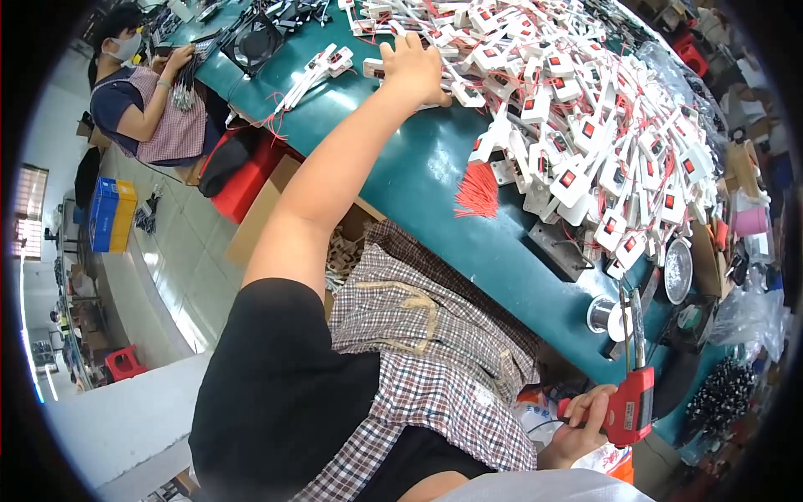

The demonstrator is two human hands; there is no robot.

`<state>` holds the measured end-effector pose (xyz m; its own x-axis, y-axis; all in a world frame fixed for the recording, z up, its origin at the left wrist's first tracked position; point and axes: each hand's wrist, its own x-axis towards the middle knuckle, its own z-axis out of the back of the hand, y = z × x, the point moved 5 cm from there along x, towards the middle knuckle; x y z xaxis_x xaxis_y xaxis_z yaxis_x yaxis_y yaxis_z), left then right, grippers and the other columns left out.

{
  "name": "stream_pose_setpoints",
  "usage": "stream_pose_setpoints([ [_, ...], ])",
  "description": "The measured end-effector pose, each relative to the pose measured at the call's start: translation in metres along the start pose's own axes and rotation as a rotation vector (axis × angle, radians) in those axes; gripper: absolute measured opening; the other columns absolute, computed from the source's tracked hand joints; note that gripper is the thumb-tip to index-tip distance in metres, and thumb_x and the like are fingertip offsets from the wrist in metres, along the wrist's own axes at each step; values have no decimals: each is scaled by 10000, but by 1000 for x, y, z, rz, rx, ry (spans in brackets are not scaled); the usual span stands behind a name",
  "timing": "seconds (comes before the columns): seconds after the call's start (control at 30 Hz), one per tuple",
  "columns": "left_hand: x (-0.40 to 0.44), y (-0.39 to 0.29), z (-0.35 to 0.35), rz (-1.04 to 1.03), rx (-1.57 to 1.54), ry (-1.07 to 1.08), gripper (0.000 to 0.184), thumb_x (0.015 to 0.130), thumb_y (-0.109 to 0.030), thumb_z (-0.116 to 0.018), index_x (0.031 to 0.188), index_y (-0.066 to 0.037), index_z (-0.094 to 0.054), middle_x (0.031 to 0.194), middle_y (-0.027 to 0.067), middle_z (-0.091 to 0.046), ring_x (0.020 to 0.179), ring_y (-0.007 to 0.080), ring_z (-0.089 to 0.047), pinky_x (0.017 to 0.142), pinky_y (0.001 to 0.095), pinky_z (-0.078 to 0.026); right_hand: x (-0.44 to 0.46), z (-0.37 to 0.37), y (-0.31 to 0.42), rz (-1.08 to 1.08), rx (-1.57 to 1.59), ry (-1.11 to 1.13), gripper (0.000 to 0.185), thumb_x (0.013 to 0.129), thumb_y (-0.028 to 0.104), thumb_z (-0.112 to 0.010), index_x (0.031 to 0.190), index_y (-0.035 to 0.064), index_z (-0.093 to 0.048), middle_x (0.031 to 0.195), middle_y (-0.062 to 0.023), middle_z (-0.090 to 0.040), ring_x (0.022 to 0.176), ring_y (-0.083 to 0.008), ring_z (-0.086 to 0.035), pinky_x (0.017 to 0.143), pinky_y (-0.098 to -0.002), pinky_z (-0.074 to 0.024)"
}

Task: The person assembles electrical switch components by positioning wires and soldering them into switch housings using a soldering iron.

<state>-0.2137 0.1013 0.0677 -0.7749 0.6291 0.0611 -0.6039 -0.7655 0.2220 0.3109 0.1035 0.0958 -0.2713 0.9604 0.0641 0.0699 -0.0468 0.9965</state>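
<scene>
My left hand reaches to the near edge of a large pile of white plastic parts with red switches and red wires. Its fingers are bent over white pieces; what they grip, if anything, is hidden. My right hand is closed round the handle of a red soldering gun, low at the right, its metal tip pointing up toward the pile. A bundle of red wires lies on the green table. Left of my left hand rests a small group of white parts.
A solder spool, a dark metal block and a round metal dish stand near the gun. A co-worker sits at the upper left beside a black fan. A cardboard box is under the table edge.
</scene>
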Motion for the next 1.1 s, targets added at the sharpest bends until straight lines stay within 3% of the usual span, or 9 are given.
stream_pose_setpoints([
  [0.13,10,1,-19,-72,-90,-77,772,618,-529,-784,1198,-62,-583,1285,185,-470,1153,310,-525,972,444,-355,-2,2,-2,-18,3,-53,121,920,68,-558,964,-32,-507,667,-35,-436,421,-50,-315,406,-209,-311],
  [0.17,10,1,-24,-79,-116,-163,601,678,-419,-751,1124,-46,-600,1219,202,-526,1061,314,-600,955,440,-378,-3,4,-4,-19,-2,-47,120,919,62,-557,969,-36,-509,670,-35,-438,423,-51,-318,407,-210,-312],
  [0.2,11,0,-34,-78,-113,-169,601,678,-419,-751,1124,-46,-600,1219,202,-526,1061,314,-600,955,440,-378,-3,6,-5,-19,-8,-39,120,918,56,-556,974,-40,-510,673,-35,-440,424,-51,-321,407,-210,-313],
  [0.27,12,-3,-37,-65,-88,-281,420,717,-297,-700,1057,-68,-608,1123,199,-585,954,307,-648,933,449,-385,-3,7,-6,-21,-6,-41,115,919,53,-553,977,-38,-512,672,-33,-440,425,-50,-322,410,-211,-317],
  [0.3,6,-4,-31,-50,-86,-402,306,718,-237,-673,980,-88,-618,989,171,-631,890,285,-658,910,463,-391,-3,7,-7,-26,-10,-46,111,920,50,-549,979,-37,-514,670,-32,-441,426,-49,-323,413,-211,-320],
  [0.57,10,0,-43,-132,-19,-791,70,729,-135,-643,791,-160,-622,765,61,-591,694,217,-634,810,447,-404,-4,13,-15,-68,46,-25,141,913,104,-606,946,-9,-531,693,-37,-472,427,-51,-351,409,-206,-319],
  [0.8,18,8,-48,-266,47,-941,37,769,-148,-607,741,-171,-604,718,50,-577,625,200,-622,744,396,-416,-10,12,-14,-97,58,-56,64,934,46,-529,967,-2,-501,687,-20,-442,438,-49,-324,424,-217,-337],
  [0.97,25,12,-42,-342,47,-986,84,732,-177,-612,655,-175,-578,652,33,-551,606,196,-591,686,367,-411,-10,15,-16,-97,37,-65,64,932,40,-528,972,-5,-504,688,-22,-445,436,-49,-325,426,-215,-343],
  [1.1,24,23,-13,-433,92,-1022,54,726,-158,-615,694,-179,-576,677,10,-544,634,184,-590,717,358,-435,-11,17,-17,-95,30,-93,63,931,35,-525,972,-9,-506,690,-24,-450,435,-50,-327,427,-215,-349],
])
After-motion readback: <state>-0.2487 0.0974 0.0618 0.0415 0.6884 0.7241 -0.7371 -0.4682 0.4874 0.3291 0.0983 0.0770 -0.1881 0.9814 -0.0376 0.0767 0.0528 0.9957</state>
